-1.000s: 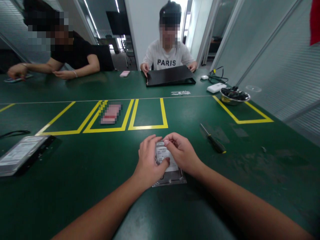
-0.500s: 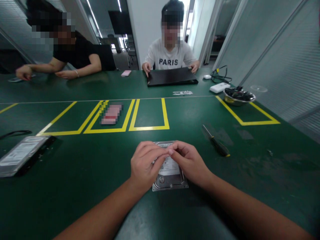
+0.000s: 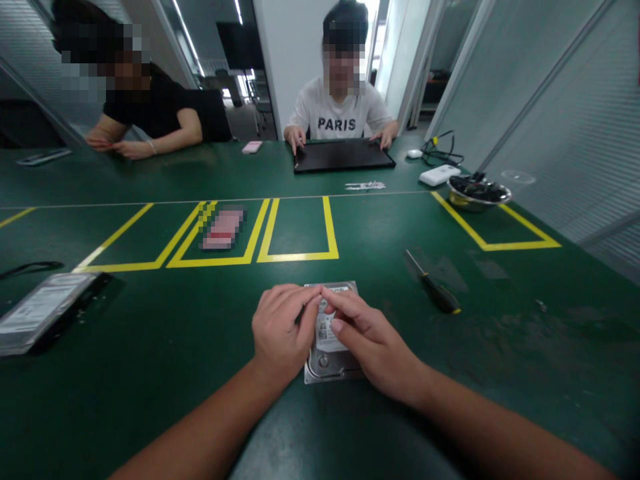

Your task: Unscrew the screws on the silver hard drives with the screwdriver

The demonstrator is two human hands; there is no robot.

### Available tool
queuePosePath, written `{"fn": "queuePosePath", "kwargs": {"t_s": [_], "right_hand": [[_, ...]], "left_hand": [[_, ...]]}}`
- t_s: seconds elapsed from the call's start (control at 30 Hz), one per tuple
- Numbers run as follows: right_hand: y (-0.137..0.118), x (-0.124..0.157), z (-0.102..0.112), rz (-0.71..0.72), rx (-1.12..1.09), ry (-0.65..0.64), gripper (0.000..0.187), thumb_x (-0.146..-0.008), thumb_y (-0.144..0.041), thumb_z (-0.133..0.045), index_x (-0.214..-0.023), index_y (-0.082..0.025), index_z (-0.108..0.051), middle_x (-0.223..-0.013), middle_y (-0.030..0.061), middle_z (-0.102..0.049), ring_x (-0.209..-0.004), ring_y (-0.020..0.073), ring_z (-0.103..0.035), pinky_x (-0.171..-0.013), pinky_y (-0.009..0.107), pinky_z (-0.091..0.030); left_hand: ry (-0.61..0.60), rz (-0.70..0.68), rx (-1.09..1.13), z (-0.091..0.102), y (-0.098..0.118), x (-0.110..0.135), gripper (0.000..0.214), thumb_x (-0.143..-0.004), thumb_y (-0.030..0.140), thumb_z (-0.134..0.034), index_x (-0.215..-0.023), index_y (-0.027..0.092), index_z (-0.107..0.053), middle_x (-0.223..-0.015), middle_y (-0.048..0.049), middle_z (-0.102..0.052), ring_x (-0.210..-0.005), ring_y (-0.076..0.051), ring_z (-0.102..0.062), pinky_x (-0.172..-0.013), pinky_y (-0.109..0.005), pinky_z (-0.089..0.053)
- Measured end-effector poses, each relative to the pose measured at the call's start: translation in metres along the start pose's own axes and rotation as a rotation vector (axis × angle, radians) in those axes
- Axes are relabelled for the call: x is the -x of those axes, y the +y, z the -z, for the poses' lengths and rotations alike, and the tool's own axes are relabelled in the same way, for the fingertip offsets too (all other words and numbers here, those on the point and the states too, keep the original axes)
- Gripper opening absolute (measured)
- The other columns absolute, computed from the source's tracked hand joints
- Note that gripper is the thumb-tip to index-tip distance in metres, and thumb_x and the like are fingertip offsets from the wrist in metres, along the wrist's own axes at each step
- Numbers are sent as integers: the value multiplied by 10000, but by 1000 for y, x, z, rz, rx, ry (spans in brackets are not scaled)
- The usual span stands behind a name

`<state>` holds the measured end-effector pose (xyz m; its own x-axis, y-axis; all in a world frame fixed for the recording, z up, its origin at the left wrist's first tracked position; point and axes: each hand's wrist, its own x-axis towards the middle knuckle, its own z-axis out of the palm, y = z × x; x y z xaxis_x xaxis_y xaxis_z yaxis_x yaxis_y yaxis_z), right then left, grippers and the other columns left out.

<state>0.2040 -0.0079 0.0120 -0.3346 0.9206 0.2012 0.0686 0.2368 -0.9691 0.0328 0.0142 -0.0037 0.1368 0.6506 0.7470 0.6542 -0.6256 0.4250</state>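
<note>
A silver hard drive (image 3: pixel 333 365) with a white label lies flat on the green table in front of me, partly hidden by my hands. My left hand (image 3: pixel 280 327) is over its left side, thumb and index finger brought together in a pinch near the upper part of the drive. Whatever may be between those fingertips is too small to see. On the right, my right hand (image 3: pixel 383 350) leans over the drive with its fingers stretched out and its thumb apart. Its index fingertip meets the left fingertips above the label.
A screwdriver (image 3: pixel 433 287) lies to the right, with a small metal piece (image 3: pixel 541 306) farther over. Another labelled drive (image 3: pixel 43 310) sits at the left. A metal bowl (image 3: pixel 475 200) holds dark items. Across the table, one person holds a black panel (image 3: pixel 345 155); another leans at far left.
My fingertips have shifted slightly left over the drive, and my right thumb has come away from the left fingers. Across the table, the black panel has been lowered flatter; the left person drew an arm in.
</note>
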Motion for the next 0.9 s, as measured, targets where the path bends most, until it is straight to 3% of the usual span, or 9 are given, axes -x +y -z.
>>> {"fn": "queuePosePath", "kwargs": {"t_s": [0.2, 0.3, 0.47, 0.63, 0.9], "right_hand": [[5, 7, -5, 108, 194, -37, 552, -963, -229, -473, -1504, -181, -374, -1145, 75, -568, -1032, 156, -554, -966, 358, -480], [6, 8, -6, 157, 363, 19, 479, -943, -184, -496, -1420, -173, -469, -1122, 81, -576, -1028, 169, -550, -953, 359, -489], [8, 7, -2, 308, 755, -7, 247, -926, -183, -501, -1095, -125, -672, -1114, 125, -623, -1065, 238, -556, -980, 431, -473], [6, 6, 0, 406, 921, -143, 331, -931, -236, -499, -1163, -64, -660, -1243, 165, -618, -1241, 298, -503, -1115, 459, -390], [3, 6, 3, 326, 955, -321, 484, -941, -420, -510, -1305, -113, -594, -1339, 160, -579, -1302, 314, -453, -1141, 521, -310]], "left_hand": [[-43, 163, 26, 0, 5, -3, 107, -932, 196, -592, -909, 193, -697, -855, -16, -731, -810, -170, -667, -774, -302, -486], [-77, 322, 80, -3, 3, -2, 106, -933, 238, -588, -895, 194, -676, -847, -6, -706, -787, -160, -648, -760, -287, -475], [-98, 588, 267, -8, -2, -2, 140, -917, 311, -599, -883, 185, -650, -750, 13, -653, -675, -139, -607, -655, -251, -467], [-71, 749, 465, -12, -7, -3, 124, -864, 300, -646, -855, 178, -627, -704, 30, -621, -619, -116, -577, -579, -211, -450], [25, 808, 617, -9, -11, -9, 110, -797, 226, -700, -862, 175, -627, -719, 38, -647, -646, -95, -592, -625, -186, -468]]}}
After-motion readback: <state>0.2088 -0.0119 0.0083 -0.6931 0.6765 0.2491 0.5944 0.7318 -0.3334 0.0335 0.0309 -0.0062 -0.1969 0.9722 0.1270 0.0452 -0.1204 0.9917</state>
